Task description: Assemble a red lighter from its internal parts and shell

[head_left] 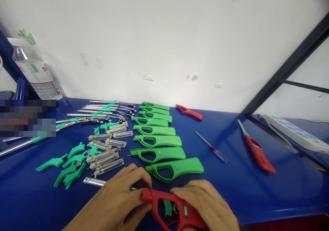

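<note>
Both hands, left (115,203) and right (208,203), grip pinching red lighter housing (169,212); bottle (36,70) label unreadable.

You are holding a red lighter handle shell (171,212) at the near edge of the blue table, lying flat with its nose pointing left. Its trigger opening is showing a green trigger piece (168,207) inside, and a metal tube (94,181) is sticking out leftward from beneath your fingers.
</note>
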A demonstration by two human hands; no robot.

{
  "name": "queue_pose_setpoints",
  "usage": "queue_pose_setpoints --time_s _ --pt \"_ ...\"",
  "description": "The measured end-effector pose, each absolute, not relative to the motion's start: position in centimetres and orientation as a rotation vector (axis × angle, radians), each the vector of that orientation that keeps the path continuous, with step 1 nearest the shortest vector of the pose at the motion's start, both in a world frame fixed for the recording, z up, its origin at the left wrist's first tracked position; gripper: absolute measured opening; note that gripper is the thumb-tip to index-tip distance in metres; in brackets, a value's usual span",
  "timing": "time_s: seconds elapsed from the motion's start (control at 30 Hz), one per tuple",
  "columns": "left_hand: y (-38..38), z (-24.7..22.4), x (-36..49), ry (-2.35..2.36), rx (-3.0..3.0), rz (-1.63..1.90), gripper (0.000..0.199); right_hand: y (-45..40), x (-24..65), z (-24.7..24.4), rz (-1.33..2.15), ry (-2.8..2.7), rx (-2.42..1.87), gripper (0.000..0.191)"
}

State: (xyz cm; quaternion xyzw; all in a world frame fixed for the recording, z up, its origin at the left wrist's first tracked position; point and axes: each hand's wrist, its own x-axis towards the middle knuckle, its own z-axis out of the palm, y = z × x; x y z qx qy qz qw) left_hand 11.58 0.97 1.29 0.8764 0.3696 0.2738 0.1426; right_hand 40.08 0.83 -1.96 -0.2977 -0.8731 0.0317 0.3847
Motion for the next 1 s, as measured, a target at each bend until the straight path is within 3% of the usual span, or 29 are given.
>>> queue_pose_setpoints --time_s 1.0 --pt "1.28 1.31 11.88 1.077 2.291 0.706 0.031 0.90 39.82 -2.27 0.043 -2.206 -0.773 0.048"
